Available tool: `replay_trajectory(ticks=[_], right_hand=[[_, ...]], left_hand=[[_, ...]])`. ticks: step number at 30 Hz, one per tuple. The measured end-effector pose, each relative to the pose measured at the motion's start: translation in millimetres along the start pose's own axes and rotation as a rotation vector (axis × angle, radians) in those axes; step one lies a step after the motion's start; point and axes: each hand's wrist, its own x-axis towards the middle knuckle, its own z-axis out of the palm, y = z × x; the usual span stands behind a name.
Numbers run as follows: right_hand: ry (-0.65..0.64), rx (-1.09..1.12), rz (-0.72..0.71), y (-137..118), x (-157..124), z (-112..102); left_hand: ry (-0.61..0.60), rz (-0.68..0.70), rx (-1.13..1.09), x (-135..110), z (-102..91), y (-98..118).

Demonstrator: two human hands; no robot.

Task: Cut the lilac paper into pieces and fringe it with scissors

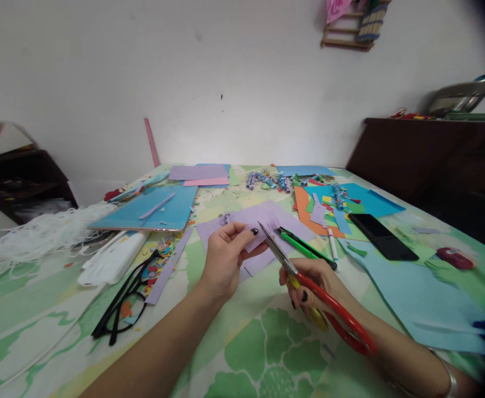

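Observation:
My left hand [229,251] pinches a small piece of purple paper [254,239] between thumb and fingers, above the middle of the table. In my right hand [312,279] is a pair of scissors [281,253] with red handles and some yellow near the pivot. Their blades point up and left, with the tip close to the held paper; whether they touch it I cannot tell. Beneath both hands lies a larger purple sheet [215,232]. A green craft knife [298,244] rests on that sheet, just beyond the scissors.
Black eyeglasses [121,301], a white power strip [111,260] and a blue folder [155,207] lie left, beside tangled white cord [47,229]. Rightward are a white marker [333,249], a phone [383,236] and a light blue sheet [416,298]. Rolled paper pieces [283,182] sit at the back.

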Motion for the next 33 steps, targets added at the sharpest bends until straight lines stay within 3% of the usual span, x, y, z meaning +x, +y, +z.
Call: replay_trajectory(ticks=[33], right_hand=[[0.011, -0.035, 0.020, -3.5, 0.8, 1.4]], left_hand=[[0.035, 0.020, 0.035, 0.6, 2.1, 0.7]])
